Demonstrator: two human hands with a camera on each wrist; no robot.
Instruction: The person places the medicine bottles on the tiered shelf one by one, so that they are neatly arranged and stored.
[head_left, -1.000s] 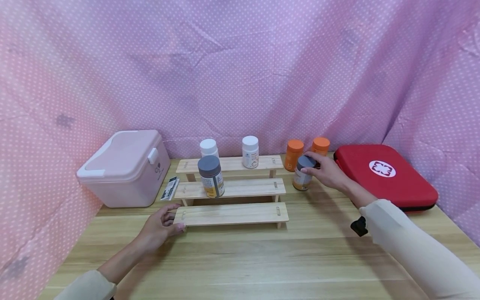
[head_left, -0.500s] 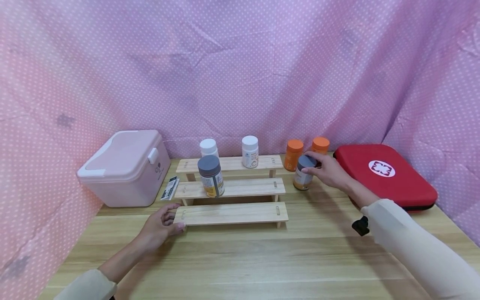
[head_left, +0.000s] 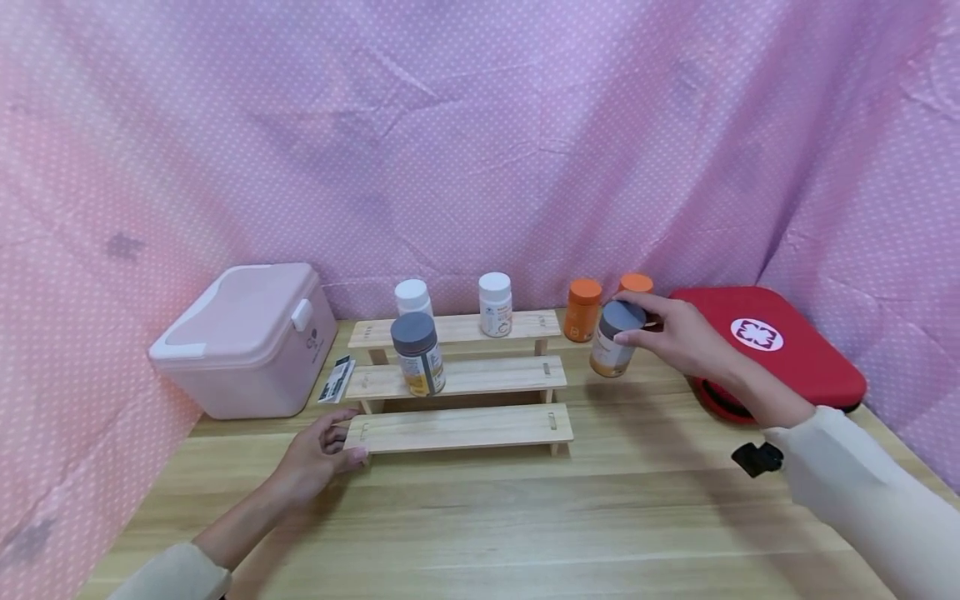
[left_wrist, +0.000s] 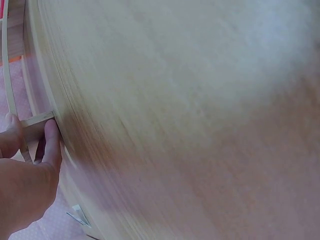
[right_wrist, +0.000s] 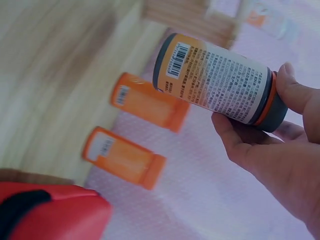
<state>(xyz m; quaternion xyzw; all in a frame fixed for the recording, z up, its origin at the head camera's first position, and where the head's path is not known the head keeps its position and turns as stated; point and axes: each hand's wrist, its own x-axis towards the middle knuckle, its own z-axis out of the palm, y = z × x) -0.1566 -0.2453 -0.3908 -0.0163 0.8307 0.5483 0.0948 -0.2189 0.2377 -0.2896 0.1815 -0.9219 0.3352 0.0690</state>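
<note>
My right hand (head_left: 678, 333) grips a grey-capped supplement bottle (head_left: 612, 353) by its lid, thumb on one side and fingers on the other. The bottle tilts slightly, its base raised off the table; its printed label (right_wrist: 220, 75) faces the right wrist camera. With my left hand (head_left: 315, 454) I hold the left end of the lowest step of a three-step wooden rack (head_left: 457, 429); the left wrist view has thumb and fingers pinching that end (left_wrist: 37, 122). Another grey-capped bottle (head_left: 420, 358) stands on the middle step. Two white bottles (head_left: 496, 307) (head_left: 414, 298) are at the top step.
Behind the held bottle stand two orange bottles (head_left: 582, 312) (right_wrist: 125, 157), the right one partly hidden in the head view. A red first-aid case (head_left: 795, 346) lies at the right. On the left are a pale pink box (head_left: 247, 342) and a small printed packet (head_left: 337, 380).
My right hand has lifted the grey-capped bottle off the table and tilted it slightly, moving a little right. The left hand keeps its place on the rack. The head view has shifted slightly.
</note>
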